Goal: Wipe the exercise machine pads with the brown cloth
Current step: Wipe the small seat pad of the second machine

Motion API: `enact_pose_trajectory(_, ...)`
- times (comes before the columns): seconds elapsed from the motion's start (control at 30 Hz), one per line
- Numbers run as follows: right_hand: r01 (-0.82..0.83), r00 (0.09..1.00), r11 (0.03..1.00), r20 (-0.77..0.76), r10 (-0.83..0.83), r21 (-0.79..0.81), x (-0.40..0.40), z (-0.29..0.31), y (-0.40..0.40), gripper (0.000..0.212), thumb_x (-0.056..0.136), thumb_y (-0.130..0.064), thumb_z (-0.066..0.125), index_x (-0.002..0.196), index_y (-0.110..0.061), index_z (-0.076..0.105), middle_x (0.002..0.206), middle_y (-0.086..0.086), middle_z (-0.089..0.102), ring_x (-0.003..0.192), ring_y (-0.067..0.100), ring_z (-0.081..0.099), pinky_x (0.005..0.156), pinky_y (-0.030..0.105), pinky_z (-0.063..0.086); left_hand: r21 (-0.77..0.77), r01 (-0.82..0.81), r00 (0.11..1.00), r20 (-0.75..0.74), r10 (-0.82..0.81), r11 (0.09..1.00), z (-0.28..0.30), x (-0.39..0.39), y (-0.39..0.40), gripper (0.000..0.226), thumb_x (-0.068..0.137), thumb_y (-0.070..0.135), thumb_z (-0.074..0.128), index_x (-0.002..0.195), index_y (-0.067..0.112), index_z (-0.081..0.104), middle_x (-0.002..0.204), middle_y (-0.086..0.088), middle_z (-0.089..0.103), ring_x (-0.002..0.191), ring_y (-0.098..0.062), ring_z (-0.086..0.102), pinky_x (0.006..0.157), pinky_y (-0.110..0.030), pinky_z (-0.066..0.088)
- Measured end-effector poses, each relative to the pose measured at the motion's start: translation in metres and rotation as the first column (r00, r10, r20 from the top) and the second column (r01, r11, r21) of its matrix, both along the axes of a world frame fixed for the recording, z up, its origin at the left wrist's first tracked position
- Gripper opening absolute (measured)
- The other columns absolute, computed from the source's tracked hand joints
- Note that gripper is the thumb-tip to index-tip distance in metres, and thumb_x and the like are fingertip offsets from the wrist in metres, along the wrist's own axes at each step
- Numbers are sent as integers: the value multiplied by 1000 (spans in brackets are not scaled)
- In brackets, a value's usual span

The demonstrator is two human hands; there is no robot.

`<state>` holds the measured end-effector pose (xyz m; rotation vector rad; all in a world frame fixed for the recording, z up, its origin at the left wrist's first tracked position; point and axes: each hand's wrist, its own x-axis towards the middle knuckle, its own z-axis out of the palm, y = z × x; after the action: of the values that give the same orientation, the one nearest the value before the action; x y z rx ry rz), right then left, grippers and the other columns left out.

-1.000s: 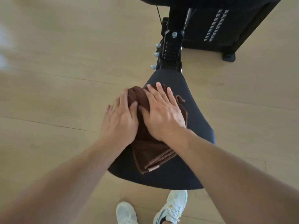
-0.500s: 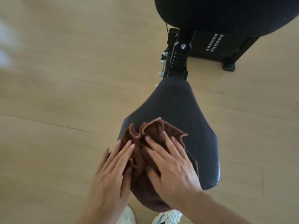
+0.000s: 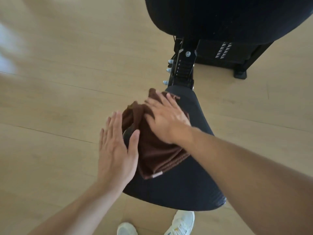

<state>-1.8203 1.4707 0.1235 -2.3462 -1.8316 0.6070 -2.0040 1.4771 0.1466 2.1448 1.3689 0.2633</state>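
Observation:
A folded brown cloth (image 3: 155, 150) lies on the black seat pad (image 3: 177, 189) of the exercise machine. My right hand (image 3: 166, 122) presses flat on the cloth's far part, fingers spread toward the pad's narrow end. At the pad's left edge my left hand (image 3: 116, 148) rests flat, its thumb touching the cloth's left side. A second black pad (image 3: 220, 19), the backrest, fills the top right of the view.
A black metal bracket (image 3: 183, 68) with silver knobs joins the two pads. Behind it stands the machine's black base with a weight stack (image 3: 223, 51). Light wooden floor (image 3: 59, 82) surrounds everything. My white shoes (image 3: 183, 223) show below the seat.
Both hands and the cloth have slid from the near end of the seat pad toward its narrow far end. The cloth has flattened out from a bunched shape.

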Motion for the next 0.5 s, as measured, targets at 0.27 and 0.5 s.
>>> enact_pose_trajectory(0.27,319,947,942,-66,-314,101,46,-9,-31,56,105,-35,31,161,-29,22,170,-14,6,157,13,-8,128,37,-6,109,189,970,-173,-168,976,-20,9,-9,66,103,57,19,159,24,21,166,5,25,155,-9,14,127,-36,17)
enact_pose_trajectory(0.5,395,916,912,-123,-382,111,-33,16,-132,66,96,-31,37,160,-29,23,169,-13,10,156,11,-9,128,36,-3,139,175,977,-147,-154,975,-21,8,-11,55,101,33,22,151,22,42,160,3,40,151,-14,29,122,-36,30)
